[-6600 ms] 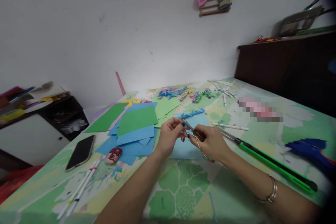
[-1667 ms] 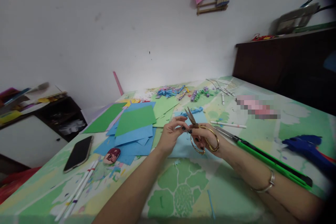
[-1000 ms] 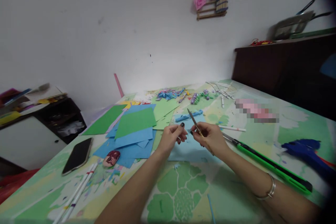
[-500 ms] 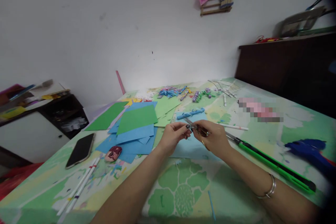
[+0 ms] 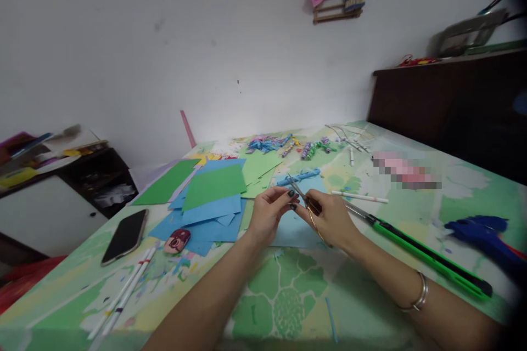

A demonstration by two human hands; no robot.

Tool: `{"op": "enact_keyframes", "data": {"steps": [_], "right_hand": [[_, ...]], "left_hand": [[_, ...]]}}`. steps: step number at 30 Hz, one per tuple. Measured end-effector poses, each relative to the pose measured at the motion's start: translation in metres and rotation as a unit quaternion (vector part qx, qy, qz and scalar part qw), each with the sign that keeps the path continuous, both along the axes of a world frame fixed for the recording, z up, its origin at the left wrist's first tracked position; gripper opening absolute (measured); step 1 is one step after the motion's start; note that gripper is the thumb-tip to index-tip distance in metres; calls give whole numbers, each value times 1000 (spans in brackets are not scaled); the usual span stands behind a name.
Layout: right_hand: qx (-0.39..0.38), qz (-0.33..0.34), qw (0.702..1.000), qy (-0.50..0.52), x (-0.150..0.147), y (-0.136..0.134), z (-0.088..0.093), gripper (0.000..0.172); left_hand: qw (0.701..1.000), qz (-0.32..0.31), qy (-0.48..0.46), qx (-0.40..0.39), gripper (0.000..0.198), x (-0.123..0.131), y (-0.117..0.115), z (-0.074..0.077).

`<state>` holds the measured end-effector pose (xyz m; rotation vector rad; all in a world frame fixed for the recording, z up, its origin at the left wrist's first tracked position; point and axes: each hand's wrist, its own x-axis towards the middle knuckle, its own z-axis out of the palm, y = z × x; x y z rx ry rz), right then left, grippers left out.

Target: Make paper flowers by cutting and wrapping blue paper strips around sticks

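Observation:
My right hand (image 5: pixel 331 218) grips small gold-handled scissors (image 5: pixel 304 204), blades pointing up and left towards my left fingers. My left hand (image 5: pixel 269 211) pinches something tiny at its fingertips, right at the blades; I cannot make out what it is. Both hands hover over a light blue paper sheet (image 5: pixel 294 227) lying on the green patterned table (image 5: pixel 284 296). A rolled blue paper stick (image 5: pixel 298 177) lies just beyond the hands.
Green and blue paper sheets (image 5: pixel 212 192) are stacked to the left, with a phone (image 5: pixel 125 228) and white sticks (image 5: pixel 123 299) nearer the left edge. A long green cutter (image 5: pixel 415 252) and a blue glue gun (image 5: pixel 483 233) lie to the right. Curled paper bits (image 5: pixel 288 148) sit by the wall.
The scissors swung from blades raised upright to lowered towards my left fingertips. Both hands stayed close together over the light blue sheet, and the view shifted slightly.

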<state>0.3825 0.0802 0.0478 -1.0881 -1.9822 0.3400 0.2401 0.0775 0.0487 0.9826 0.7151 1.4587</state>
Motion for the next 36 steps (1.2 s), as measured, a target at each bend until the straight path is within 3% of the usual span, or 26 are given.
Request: {"op": "enact_keyframes", "data": {"steps": [36], "right_hand": [[17, -35, 998, -54, 1, 3, -5, 34]], "left_hand": [[999, 27, 12, 15, 11, 2, 0, 0]]}}
